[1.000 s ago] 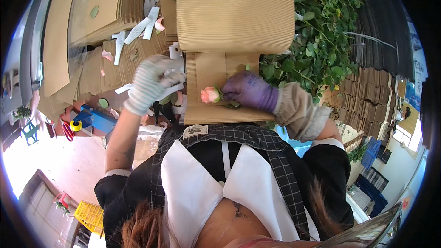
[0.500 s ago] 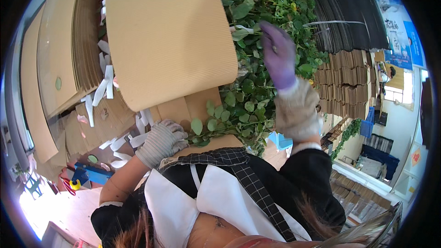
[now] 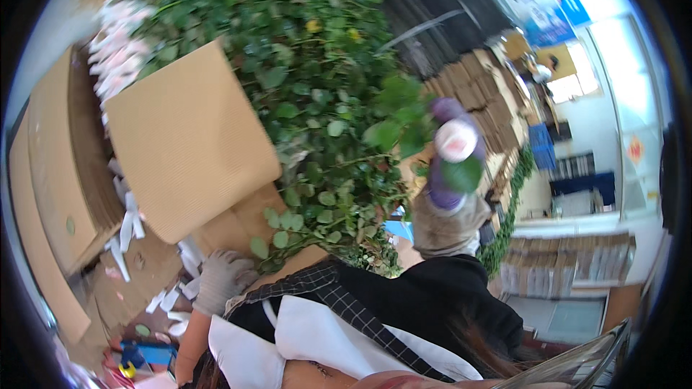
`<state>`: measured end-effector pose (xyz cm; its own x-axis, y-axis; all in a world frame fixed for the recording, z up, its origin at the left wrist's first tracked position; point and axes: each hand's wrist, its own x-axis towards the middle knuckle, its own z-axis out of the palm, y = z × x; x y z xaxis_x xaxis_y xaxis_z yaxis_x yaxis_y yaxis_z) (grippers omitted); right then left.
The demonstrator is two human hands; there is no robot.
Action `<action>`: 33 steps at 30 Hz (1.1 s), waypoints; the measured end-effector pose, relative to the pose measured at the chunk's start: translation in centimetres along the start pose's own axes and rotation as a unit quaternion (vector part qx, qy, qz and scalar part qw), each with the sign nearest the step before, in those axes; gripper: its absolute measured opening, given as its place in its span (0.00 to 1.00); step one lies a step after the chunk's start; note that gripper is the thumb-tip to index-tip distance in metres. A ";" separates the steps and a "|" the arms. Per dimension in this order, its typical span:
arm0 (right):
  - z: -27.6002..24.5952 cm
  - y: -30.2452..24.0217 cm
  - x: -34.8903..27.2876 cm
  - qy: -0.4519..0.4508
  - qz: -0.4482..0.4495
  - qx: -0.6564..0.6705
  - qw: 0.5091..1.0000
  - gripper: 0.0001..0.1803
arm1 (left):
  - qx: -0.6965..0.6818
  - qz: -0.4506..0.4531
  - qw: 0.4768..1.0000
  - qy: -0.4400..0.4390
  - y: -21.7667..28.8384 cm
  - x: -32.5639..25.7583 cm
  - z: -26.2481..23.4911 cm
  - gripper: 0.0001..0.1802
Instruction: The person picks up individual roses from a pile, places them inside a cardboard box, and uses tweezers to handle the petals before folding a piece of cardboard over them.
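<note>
In my right hand point(image 3: 450, 162), in a purple glove, is a rose point(image 3: 457, 140) with a pale pink bloom facing up and green leaves hanging from it. That hand is raised at the right of the leaf pile, its fingers smeared by motion. My left hand point(image 3: 225, 279), in a greyish-white knit glove, rests low with fingers curled by the cardboard and a leafy stem point(image 3: 277, 238); its fingertips are hidden. A folded corrugated cardboard sheet point(image 3: 191, 148) stands above it. Many leafy stems point(image 3: 288, 65) lie heaped beyond, with pale, sleeved blooms point(image 3: 122, 43) at their left end.
Stacked cardboard point(image 3: 61, 173) stands at the left, beside loose white net sleeves point(image 3: 126, 227). Black sheets point(image 3: 429, 11) and brown cardboard bundles point(image 3: 476, 94) fill the right back. A blue crate point(image 3: 540, 145) and another person point(image 3: 540, 70) are farther off.
My right hand has swung from the leaf pile to the right and lower, now with a rose in it. The view has turned right; my left hand stays by the cardboard.
</note>
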<state>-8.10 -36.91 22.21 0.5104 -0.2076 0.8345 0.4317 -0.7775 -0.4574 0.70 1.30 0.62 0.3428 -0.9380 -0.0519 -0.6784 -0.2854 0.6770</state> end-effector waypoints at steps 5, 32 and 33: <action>-1.6 -1.4 -3.7 -0.058 -0.058 -0.016 0.997 0.33 | -0.002 0.003 1.000 0.016 0.7 0.0 -0.6 0.14; -2.2 -5.6 -1.4 -0.143 0.023 0.024 0.989 0.18 | 0.001 0.036 0.986 0.164 4.3 0.1 -4.0 0.28; -0.4 -6.3 -1.7 -0.229 0.017 0.020 0.973 0.17 | -0.010 0.071 0.975 0.212 5.8 1.1 -5.6 0.38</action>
<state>-12.03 -31.90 23.77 0.7986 0.0603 0.5988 0.4323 -0.7496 -0.5012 0.78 -0.27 8.64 0.4867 -0.8006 0.3494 -0.7279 -0.1505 0.6690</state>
